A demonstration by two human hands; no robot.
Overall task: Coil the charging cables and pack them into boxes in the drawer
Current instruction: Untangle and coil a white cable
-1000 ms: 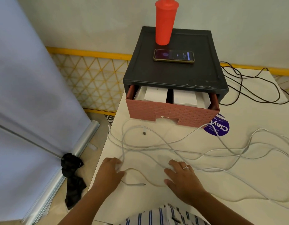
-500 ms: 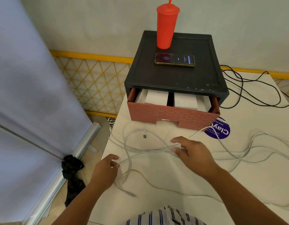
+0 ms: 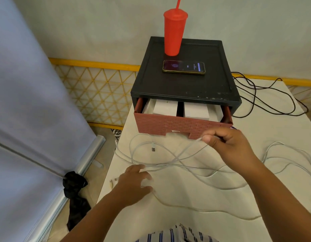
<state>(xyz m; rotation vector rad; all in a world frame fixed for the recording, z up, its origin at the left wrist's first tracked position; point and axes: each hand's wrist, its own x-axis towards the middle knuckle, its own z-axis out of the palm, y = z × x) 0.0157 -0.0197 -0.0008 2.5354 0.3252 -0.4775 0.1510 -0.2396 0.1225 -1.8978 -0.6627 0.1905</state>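
Note:
Several white charging cables (image 3: 168, 159) lie tangled across the white table (image 3: 266, 130). My right hand (image 3: 228, 145) pinches a cable strand and holds it lifted just in front of the drawer. My left hand (image 3: 133, 186) rests low on the table near its left edge, fingers touching a cable. A USB plug end (image 3: 153, 149) lies loose on the table. The red brick-patterned drawer (image 3: 168, 124) stands pulled out of a black cabinet (image 3: 186, 88), with white boxes (image 3: 165, 107) inside it.
A red tumbler (image 3: 174, 32) with a straw and a phone (image 3: 184, 67) sit on the cabinet top. Black cables (image 3: 266, 95) loop at the table's far right. The table's left edge drops to the floor beside a grey backdrop roll (image 3: 78, 168).
My right hand has risen from the table toward the drawer front, pulling a cable strand up with it. My left hand has shifted slightly along the left edge.

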